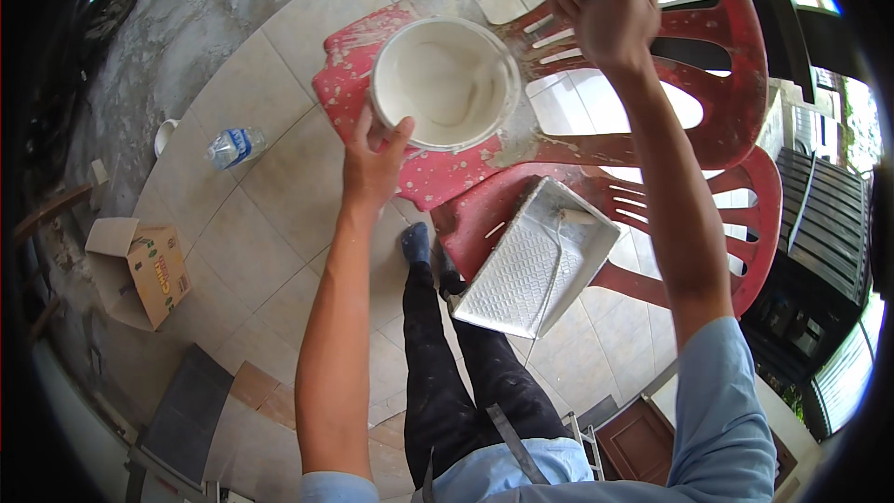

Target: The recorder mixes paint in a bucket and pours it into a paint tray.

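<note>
Left hand (375,163): forearm stretched forward, fingers holding the near-left rim of a round white plastic bucket (447,145)
Right hand (610,5): raised high, fingers curled; whether they grip anything, I cannot tell
Bucket: on a paint-spattered red plastic chair (452,173), off-white paint (433,98) inside
White rectangular ridged tray (498,291): over a second red plastic chair (480,210), pale thin-handled roller (577,216) inside
</note>
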`<state>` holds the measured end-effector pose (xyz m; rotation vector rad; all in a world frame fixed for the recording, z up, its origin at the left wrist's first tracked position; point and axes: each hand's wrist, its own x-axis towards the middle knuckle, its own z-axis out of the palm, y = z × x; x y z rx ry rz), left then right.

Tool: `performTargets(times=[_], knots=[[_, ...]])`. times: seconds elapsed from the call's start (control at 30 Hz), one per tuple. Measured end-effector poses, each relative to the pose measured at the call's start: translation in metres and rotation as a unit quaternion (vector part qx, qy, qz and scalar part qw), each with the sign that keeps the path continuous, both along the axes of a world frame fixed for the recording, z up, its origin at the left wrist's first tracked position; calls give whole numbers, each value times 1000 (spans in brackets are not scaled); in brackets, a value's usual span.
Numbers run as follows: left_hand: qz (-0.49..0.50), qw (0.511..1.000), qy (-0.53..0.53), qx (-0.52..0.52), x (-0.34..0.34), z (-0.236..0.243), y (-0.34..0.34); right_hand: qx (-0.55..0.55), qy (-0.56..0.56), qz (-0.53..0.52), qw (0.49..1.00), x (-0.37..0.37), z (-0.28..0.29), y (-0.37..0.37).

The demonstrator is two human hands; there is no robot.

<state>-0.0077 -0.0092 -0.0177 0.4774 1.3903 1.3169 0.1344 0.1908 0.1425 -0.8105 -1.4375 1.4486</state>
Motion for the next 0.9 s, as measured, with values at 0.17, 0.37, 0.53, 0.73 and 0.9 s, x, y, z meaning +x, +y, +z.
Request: performTargets(times=[0.17,0.37,0.53,0.73,0.9], knots=[[-13,999,3,-33,-7,3,-7,6,101,-120,988,-57,-26,-35],[-3,999,23,-37,-1,1,-6,-86,24,-47,995,29,-28,-58],[-28,996,36,-70,1,8,3,9,128,-92,987,-35,-18,6],[-8,997,72,-35,-6,-14,-9,-131,102,-13,986,0,-49,-69],[-41,996,-6,-81,2,12,2,-26,24,-66,997,-1,-14,-3]])
